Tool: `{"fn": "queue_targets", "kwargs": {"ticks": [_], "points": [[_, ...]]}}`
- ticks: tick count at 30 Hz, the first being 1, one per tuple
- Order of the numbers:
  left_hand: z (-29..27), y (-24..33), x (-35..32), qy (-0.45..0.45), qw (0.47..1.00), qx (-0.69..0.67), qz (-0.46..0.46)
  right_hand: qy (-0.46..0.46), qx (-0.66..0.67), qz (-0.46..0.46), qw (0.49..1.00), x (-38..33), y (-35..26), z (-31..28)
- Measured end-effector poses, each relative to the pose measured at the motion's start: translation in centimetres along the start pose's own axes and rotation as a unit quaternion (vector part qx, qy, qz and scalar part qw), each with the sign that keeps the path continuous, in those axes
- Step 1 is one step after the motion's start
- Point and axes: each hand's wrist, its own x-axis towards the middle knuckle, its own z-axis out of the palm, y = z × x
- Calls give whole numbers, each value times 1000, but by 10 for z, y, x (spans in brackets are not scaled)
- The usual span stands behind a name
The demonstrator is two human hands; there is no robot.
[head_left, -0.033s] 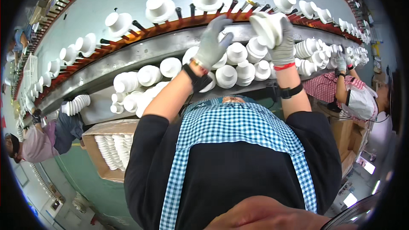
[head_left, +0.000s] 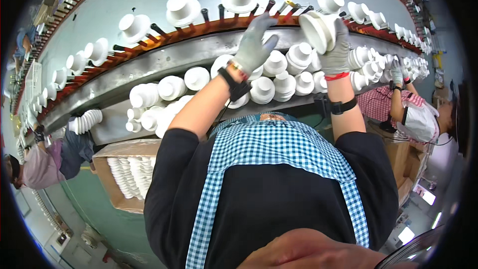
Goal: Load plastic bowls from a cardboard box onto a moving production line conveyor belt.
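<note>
Two gloved hands up at the rack: right hand [head_left: 334, 50] clenched round a white cup [head_left: 316, 30], tilted, mouth facing left; left hand [head_left: 255, 45] spread and empty, fingers just beside the bare pegs [head_left: 271, 5]. Judged mid-step, cup being carried to the rail [head_left: 164, 32] and not yet seated on a peg. Next move likely calls for turning the cup and lining it up over a free peg. More white cups below and behind, carton of stacked pieces [head_left: 124, 174] lower left.
</note>
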Motion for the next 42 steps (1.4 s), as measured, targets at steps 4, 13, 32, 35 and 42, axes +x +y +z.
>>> {"fn": "queue_targets", "kwargs": {"ticks": [4, 13, 32, 35, 42], "points": [[46, -24, 53, 76, 994, 78, 5, 42, -215, -149, 964, 58, -37, -15], [33, -66, 41, 159, 973, -117, -121, -143, -595, -244, 753, 202, 22, 44], [-74, -93, 33, 264, 889, -293, -232, -245, -693, -320, 598, 168, 122, 142], [-100, -87, 8, 211, 935, -176, -225, -226, -715, -333, 571, 156, 140, 160], [-139, -90, -18, 286, 852, -414, -146, -207, -755, -308, 542, 138, 177, 204]]}}
